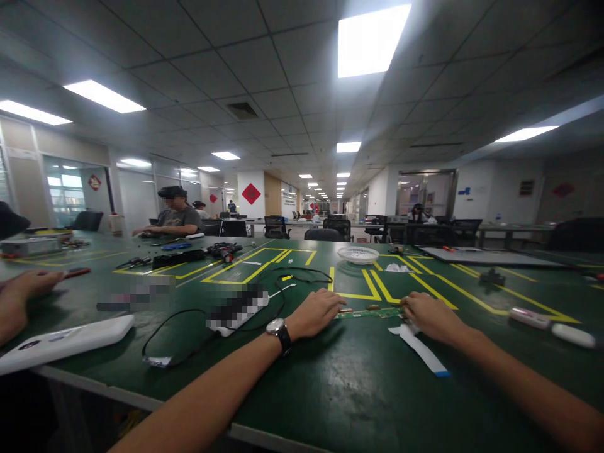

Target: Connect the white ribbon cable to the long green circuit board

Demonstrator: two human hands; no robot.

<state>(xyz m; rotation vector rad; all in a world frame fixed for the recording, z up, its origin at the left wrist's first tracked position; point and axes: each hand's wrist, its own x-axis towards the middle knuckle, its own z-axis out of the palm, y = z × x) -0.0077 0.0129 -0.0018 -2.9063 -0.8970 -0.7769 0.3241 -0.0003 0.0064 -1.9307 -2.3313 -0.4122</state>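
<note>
A narrow green circuit board point(370, 312) lies between my hands on the green table. My left hand point(315, 313), with a watch at its wrist, grips the board's left end, its fingers bent over the edge. At the opposite end, my right hand point(430, 316) is closed with thumb and fingertips together on the board. A white flat ribbon cable point(421, 351) with a blue tip comes out from beneath the right hand and lies on the table. Whether the right fingers also pinch the cable is hidden.
A white power strip point(245, 314) and black cable sit left of my hands. Beyond stands a white basket point(357, 254). Pink and white cases point(572, 335) lie right. Another person's hand point(33, 286) is at far left, near a white panel point(70, 343). Yellow tape marks the table.
</note>
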